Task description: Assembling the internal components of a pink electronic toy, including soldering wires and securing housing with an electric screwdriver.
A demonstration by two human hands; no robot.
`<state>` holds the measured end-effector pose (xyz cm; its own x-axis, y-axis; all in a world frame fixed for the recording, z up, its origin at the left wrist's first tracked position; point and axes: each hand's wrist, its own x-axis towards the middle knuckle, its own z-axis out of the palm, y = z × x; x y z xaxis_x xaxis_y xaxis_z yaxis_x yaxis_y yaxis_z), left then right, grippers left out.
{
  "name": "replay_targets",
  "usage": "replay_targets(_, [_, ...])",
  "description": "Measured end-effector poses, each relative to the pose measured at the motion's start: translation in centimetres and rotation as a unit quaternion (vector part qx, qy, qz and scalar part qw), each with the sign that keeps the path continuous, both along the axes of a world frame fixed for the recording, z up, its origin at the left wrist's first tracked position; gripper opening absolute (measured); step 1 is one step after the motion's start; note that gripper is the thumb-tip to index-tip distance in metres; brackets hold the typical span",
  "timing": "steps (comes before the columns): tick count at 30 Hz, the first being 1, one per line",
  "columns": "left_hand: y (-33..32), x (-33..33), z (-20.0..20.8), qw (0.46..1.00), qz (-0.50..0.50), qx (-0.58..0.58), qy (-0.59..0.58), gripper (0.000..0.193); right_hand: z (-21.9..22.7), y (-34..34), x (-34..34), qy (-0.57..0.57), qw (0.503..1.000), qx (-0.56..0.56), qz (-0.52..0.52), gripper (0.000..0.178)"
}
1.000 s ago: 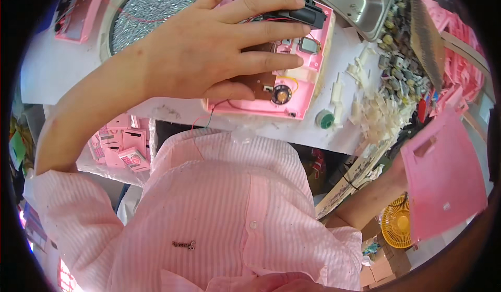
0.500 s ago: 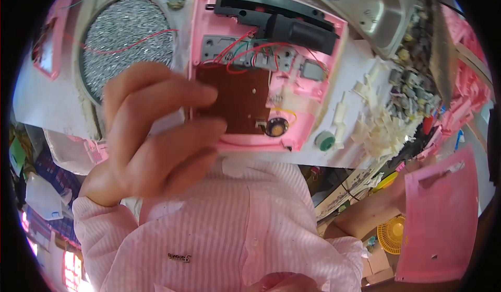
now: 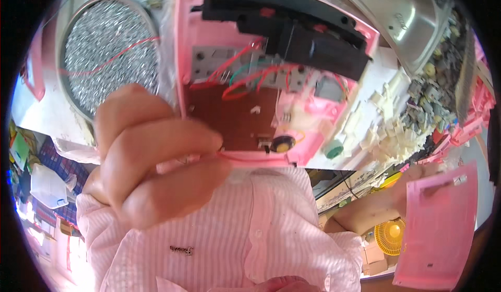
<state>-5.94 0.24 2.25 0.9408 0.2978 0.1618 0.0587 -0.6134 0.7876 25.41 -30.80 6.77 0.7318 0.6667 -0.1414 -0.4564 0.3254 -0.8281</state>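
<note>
My left hand (image 3: 156,156) is raised over the near left corner of an open pink plastic casing (image 3: 229,162). Its fingers are bent in toward the thumb and a little blurred; whether anything small sits between them is hidden. Inside the casing lie a long black plastic mechanism (image 3: 313,44), a brown board (image 3: 240,114), red and green wires (image 3: 242,88) and a small round black part (image 3: 282,144). Off at the right, my right hand (image 3: 422,173) grips the upper edge of a flat pink panel (image 3: 438,229), held upright beside the table, its fingers partly behind it.
A round tray (image 3: 63,65) heaped with small silvery metal pieces stands left of the casing, a red wire across it. To the right are a green cap (image 3: 334,149), white plastic bits (image 3: 399,114), grey parts (image 3: 430,98) and a metal tray (image 3: 412,36). A yellow fan (image 3: 390,237) stands below.
My left hand has come lower, its fingers drawn closer together. The casing appears larger in view as the view shifted. My right hand still keeps the pink panel at the right.
</note>
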Motion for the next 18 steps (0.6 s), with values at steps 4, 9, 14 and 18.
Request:
replay_targets(4, [-0.2, 0.0, -0.7, 0.994, 0.085, 0.024, -0.067, 0.03, -1.0, -1.9, -0.7, -0.093, 0.993, -0.02, 0.073, 0.027])
replay_targets(9, [-1.4, 0.6, 1.2, 0.946, 0.187, -0.235, -0.125, 0.03, -2.4, 0.2, -3.0, -0.494, 0.838, -0.229, -0.03, 0.037])
replay_targets(14, [-1.9, 1.4, -1.0, 0.987, 0.037, 0.116, -0.102, 0.021, -0.8, 2.3, -3.3, -0.483, 0.855, -0.187, -0.018, 0.046])
replay_targets(18, [-2.3, 1.6, -1.6, 0.97, 0.001, 0.218, -0.103, 0.025, -1.5, 0.1, -3.7, -0.457, 0.874, -0.159, -0.054, 0.045])
